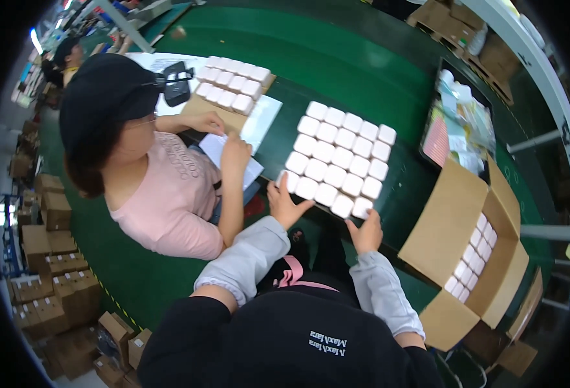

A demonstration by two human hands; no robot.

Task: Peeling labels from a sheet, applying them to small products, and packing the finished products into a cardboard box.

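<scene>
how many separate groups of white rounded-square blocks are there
3: first group by the left hand and right hand; second group on flat brown cardboard; third group inside the open brown cardboard box. More may be hidden.

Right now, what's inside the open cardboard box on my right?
White rounded blocks in rows show inside the open cardboard box; whatever lies beneath them is covered, so I can't tell.

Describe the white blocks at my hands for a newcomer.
On the green table, look between the co-worker and open carton. White blocks there form a grid, the only one with your left hand and right hand at its near corners.
</scene>
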